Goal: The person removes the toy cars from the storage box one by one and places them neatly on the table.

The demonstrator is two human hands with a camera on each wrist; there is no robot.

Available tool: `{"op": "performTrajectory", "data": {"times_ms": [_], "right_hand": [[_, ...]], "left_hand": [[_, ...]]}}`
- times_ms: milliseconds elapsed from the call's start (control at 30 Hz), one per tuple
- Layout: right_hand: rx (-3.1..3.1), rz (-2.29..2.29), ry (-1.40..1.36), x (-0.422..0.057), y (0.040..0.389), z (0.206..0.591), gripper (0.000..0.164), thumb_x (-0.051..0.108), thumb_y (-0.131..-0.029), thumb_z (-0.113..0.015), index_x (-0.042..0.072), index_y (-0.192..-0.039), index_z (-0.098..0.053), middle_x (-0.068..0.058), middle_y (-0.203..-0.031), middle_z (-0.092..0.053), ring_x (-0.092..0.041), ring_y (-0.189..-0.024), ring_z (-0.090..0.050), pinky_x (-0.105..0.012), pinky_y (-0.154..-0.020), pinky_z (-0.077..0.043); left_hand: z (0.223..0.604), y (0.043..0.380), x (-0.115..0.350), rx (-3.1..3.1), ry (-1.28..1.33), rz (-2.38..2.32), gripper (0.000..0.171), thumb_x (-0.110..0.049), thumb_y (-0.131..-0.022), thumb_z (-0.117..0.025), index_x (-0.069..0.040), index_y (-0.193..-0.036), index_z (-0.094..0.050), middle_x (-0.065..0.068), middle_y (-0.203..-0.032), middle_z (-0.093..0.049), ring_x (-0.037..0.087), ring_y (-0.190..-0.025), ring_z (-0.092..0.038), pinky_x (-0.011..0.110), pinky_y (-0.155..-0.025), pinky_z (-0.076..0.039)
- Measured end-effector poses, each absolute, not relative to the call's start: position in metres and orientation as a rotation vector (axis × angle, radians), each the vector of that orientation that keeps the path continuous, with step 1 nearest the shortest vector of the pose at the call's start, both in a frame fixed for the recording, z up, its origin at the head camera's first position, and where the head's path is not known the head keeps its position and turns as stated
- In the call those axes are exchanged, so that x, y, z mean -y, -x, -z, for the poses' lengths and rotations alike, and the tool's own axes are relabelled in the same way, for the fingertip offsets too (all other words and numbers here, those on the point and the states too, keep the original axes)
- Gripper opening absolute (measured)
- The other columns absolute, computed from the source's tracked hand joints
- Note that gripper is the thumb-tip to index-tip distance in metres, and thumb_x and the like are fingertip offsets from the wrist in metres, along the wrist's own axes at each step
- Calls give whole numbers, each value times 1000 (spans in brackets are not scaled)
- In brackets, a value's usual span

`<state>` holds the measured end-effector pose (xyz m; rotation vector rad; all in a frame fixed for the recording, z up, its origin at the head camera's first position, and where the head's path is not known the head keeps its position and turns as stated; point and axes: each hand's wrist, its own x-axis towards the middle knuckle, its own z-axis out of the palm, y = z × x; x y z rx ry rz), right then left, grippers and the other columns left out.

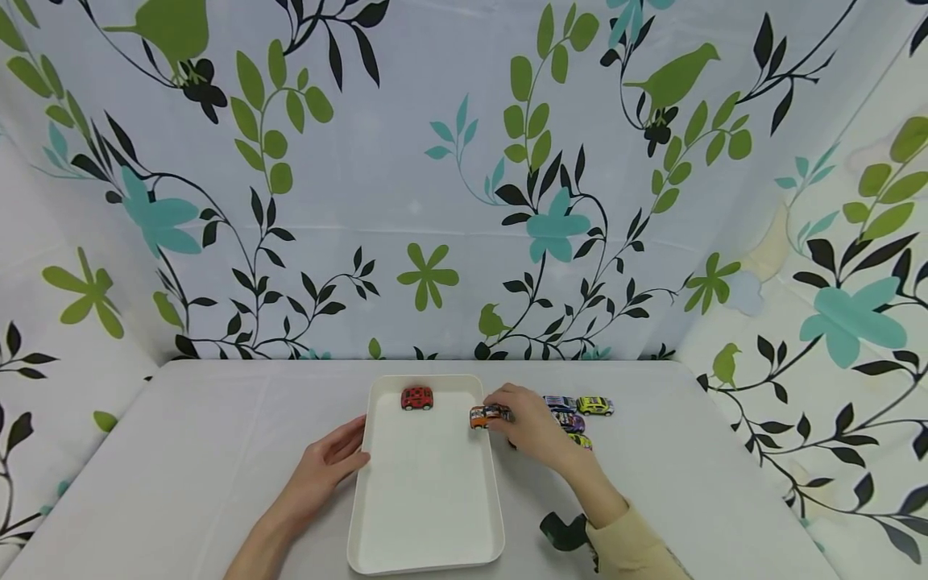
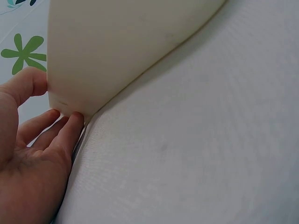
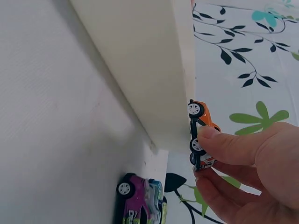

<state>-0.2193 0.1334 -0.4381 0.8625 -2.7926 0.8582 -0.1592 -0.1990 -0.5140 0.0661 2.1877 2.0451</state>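
My right hand (image 1: 532, 427) pinches an orange toy car (image 1: 482, 416) between thumb and fingers, at the right rim of a white tray (image 1: 424, 499). The right wrist view shows the orange toy car (image 3: 203, 135) on its side in the picture, thumb across it, close to the tray's edge (image 3: 154, 70). Inside the tray, near its far end, stands a red toy car (image 1: 416, 398) with dark spots. On the left, my left hand (image 1: 322, 467) touches the tray's side wall; in the left wrist view its fingertips (image 2: 74, 116) and thumb rest against that wall.
Right of the tray stand several toy cars, among them a yellow one (image 1: 595, 405) and a purple one (image 1: 570, 422), partly hidden by my right hand. A black object (image 1: 564, 532) lies by the right sleeve (image 1: 638, 548). Patterned cloth (image 1: 377, 177) hangs behind the white table (image 1: 217, 451).
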Motion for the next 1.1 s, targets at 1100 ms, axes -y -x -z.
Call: {"op": "performTrajectory", "data": {"times_ms": [1100], "right_hand": [[2709,-883,-689,-210,212,461,30,6,-85,-77,4,-114,-72,-10,-118,-70,-29,-113,-66,-48,-96,-55]], "left_hand": [[517,160,199,-2195,-87,-2051,67,-19,-96,-68,-8,-154,-36,12,-160,-34,26,-148,-33,10,-99,-44]]}}
